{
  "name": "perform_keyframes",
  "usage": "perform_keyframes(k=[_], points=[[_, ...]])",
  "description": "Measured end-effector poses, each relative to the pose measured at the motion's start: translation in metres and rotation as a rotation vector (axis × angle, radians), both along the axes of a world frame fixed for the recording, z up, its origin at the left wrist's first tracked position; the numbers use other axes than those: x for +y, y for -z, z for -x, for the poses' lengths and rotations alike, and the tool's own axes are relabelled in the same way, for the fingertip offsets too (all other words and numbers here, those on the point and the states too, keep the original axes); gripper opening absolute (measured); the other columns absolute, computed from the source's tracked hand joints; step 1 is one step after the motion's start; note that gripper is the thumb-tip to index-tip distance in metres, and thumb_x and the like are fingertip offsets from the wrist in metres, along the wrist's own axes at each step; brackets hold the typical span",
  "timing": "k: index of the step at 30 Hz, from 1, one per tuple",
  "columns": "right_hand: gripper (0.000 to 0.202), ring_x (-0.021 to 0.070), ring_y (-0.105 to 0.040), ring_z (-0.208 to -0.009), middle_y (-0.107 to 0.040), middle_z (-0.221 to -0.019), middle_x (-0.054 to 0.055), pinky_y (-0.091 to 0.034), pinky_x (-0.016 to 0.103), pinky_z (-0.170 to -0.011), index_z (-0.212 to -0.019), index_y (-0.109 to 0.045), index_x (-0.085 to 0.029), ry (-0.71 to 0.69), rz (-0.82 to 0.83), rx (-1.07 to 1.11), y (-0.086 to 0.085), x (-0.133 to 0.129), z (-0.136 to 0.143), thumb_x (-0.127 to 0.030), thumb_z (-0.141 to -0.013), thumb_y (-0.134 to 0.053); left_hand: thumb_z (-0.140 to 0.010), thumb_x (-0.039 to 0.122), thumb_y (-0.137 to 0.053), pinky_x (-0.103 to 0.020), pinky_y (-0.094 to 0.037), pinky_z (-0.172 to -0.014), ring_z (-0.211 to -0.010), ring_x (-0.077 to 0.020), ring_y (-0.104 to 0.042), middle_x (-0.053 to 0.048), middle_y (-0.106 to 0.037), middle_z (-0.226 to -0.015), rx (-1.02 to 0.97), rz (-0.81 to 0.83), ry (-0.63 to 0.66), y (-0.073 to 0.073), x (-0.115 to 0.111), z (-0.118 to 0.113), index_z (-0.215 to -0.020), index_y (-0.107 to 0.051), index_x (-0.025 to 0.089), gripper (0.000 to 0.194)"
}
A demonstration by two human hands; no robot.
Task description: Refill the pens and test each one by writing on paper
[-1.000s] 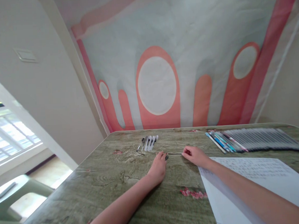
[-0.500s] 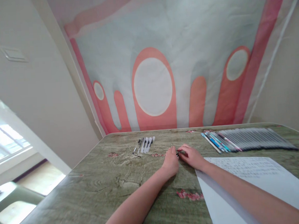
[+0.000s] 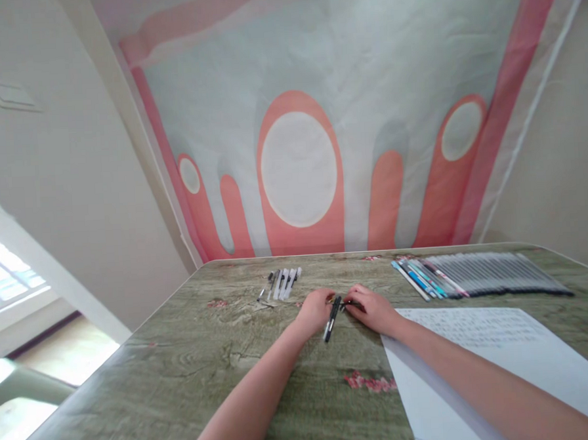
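Near the middle of the wood-patterned table (image 3: 218, 375), a black and clear pen (image 3: 333, 318) slants between my two hands. My left hand (image 3: 316, 309) is at its left side, fingers curled against its upper part. Just right of the pen, my right hand (image 3: 370, 309) is closed, its fingertips pinched on a small dark piece (image 3: 350, 303) too small to name. My right forearm crosses a sheet of paper (image 3: 519, 379) with rows of handwriting near its top.
Several clear and black pen parts (image 3: 283, 283) lie at the back left. On the back right are coloured pens (image 3: 423, 280) beside a long row of clear pens with dark tips (image 3: 498, 273). A pale green chair (image 3: 27, 391) stands at the left.
My left hand has shifted left and its fingers have curled, and the pen now shows between the hands. My right hand has barely moved. The view has shifted slightly.
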State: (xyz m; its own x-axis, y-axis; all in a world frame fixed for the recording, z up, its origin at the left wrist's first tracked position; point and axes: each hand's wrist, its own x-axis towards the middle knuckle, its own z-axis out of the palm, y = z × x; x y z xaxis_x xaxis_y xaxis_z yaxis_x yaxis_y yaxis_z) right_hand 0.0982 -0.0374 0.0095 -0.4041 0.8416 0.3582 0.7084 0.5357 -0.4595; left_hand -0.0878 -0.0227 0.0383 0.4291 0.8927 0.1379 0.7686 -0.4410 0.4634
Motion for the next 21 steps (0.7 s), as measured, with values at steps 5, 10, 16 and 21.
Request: perform_keyframes(k=[5,10,16,21], points=[[0.018,0.0132,-0.053,-0.077,-0.053,-0.092,0.003,-0.042,0.025,-0.071,-0.085,-0.057,-0.02,0.011,-0.008,-0.002,-0.001,-0.001,0.0,-0.033,-0.081,-0.046,-0.074,0.012,-0.043,-0.025,-0.04,-0.086,-0.093,-0.0165,-0.055,-0.006,-0.063,-0.096,0.055,-0.072,-0.022,-0.001,-0.005,-0.003,-0.094,-0.063,0.017,0.028],[0.019,0.0132,-0.053,-0.077,-0.053,-0.091,0.003,-0.042,0.025,-0.071,-0.084,-0.056,-0.02,0.002,-0.03,-0.002,-0.001,-0.002,0.001,-0.035,-0.081,-0.047,-0.077,0.016,-0.043,-0.025,-0.039,-0.084,-0.092,-0.0162,-0.055,-0.008,-0.061,-0.095,0.08,-0.117,-0.063,0.0,-0.008,-0.003,-0.093,-0.061,0.015,0.024],[0.015,0.0139,-0.054,-0.079,-0.053,-0.092,0.003,-0.042,0.024,-0.07,-0.087,-0.057,-0.022,-0.031,-0.066,-0.008,0.004,-0.001,-0.001,-0.031,-0.079,-0.049,-0.076,0.025,-0.045,-0.028,-0.042,-0.077,-0.085,-0.0197,-0.058,-0.009,-0.063,-0.087,0.287,-0.018,-0.179,-0.01,-0.018,-0.006,-0.081,-0.062,0.015,0.02],[0.015,0.0132,-0.054,-0.077,-0.053,-0.091,0.003,-0.042,0.024,-0.069,-0.087,-0.059,-0.023,0.032,-0.084,-0.012,0.006,0.001,-0.005,-0.026,-0.081,-0.046,-0.073,0.023,-0.045,-0.027,-0.043,-0.073,-0.082,-0.0203,-0.06,-0.01,-0.066,-0.085,0.356,0.032,-0.177,-0.014,-0.021,-0.006,-0.08,-0.064,0.015,0.022]])
